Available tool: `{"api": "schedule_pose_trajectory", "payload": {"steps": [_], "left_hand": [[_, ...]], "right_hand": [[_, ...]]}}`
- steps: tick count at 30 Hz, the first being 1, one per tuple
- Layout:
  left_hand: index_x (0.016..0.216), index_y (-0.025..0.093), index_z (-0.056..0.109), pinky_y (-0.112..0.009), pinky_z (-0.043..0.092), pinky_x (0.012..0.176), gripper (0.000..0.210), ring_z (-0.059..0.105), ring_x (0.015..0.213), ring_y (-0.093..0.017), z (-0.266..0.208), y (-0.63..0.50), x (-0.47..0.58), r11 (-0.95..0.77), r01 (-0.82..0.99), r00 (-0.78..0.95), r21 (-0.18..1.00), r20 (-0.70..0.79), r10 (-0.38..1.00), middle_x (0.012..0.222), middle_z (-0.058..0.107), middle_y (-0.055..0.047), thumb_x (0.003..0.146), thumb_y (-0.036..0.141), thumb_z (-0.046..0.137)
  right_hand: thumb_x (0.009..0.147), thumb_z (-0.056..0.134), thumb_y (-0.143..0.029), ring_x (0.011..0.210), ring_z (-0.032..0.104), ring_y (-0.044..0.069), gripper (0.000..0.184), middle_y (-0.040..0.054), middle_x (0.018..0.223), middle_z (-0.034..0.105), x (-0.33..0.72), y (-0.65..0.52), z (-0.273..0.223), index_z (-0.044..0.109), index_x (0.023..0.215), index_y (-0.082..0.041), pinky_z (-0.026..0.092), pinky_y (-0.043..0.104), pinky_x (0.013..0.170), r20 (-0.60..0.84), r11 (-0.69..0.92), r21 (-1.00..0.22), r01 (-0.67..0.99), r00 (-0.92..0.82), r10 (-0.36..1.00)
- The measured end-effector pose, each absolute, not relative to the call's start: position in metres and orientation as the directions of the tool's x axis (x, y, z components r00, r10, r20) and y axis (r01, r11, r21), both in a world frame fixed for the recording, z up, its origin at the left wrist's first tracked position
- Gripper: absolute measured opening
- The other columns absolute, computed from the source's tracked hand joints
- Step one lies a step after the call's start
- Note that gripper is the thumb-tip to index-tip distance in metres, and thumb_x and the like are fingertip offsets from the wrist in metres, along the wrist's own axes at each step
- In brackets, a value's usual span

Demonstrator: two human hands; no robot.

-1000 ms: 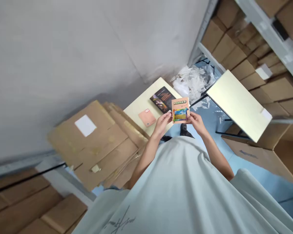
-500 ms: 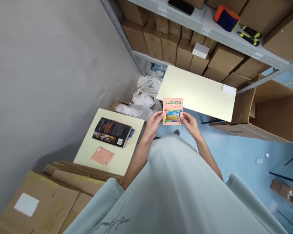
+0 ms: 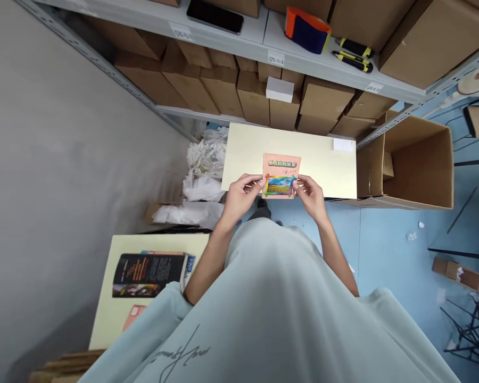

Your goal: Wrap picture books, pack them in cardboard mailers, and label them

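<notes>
A pink book (image 3: 281, 166), with Chinese lettering on top and a rainbow-framed picture of a field under blue sky, is held up by both sides. My left hand (image 3: 243, 198) pinches its left edge between thumb and fingers. On the opposite edge my right hand (image 3: 310, 196) grips it the same way. The book's upper part overlaps the cream tabletop (image 3: 331, 173) in front of me. A small white block (image 3: 343, 144) lies at that tabletop's far right corner.
At left, a second cream table (image 3: 104, 314) bears a black book (image 3: 149, 274) and a pink item (image 3: 132, 317) partly behind my sleeve. Shelves ahead hold cardboard boxes (image 3: 253, 98), a phone (image 3: 215, 16) and yellow-black cutters (image 3: 353, 61). An open carton (image 3: 419, 154) stands right; white wrapping (image 3: 203, 186) lies left.
The view has turned and moved toward the shelf, so the front tabletop now lies behind the book. Both hands keep hold of the book, and the left table has shifted down in view.
</notes>
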State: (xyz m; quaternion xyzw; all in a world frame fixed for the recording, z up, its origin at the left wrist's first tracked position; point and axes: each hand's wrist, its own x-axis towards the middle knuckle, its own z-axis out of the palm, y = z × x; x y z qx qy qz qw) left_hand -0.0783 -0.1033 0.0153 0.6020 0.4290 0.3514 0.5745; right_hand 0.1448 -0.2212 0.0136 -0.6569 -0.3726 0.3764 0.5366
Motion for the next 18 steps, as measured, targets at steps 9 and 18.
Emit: {"api": "schedule_pose_trajectory", "payload": {"steps": [9,18], "left_hand": [[0.12,0.026,0.094,-0.033,0.067,0.09,0.031,0.083,0.108,-0.023,0.032,-0.012,-0.05,-0.124,0.046,0.496,0.991,0.085,0.864,0.123,0.09,-0.008,0.096,0.04,0.082],[0.12,0.027,0.094,-0.034,0.067,0.091,0.03,0.081,0.1,-0.021,0.032,0.054,-0.048,-0.079,0.049,0.559,0.996,0.038,0.828,0.123,0.089,-0.008,0.095,0.037,0.083]], "right_hand": [[0.1,0.075,-0.049,0.135,0.076,0.028,0.022,0.0115,0.136,0.08,0.15,-0.146,0.041,0.077,0.104,-0.028,0.066,0.033,0.081,0.054,-0.077,-0.979,0.191,0.599,0.799],[0.101,0.08,-0.052,0.141,0.078,0.029,0.032,0.0129,0.148,0.079,0.148,-0.098,0.046,0.073,0.122,-0.029,0.066,0.03,0.073,0.007,-0.087,-0.989,0.12,0.626,0.78]]}}
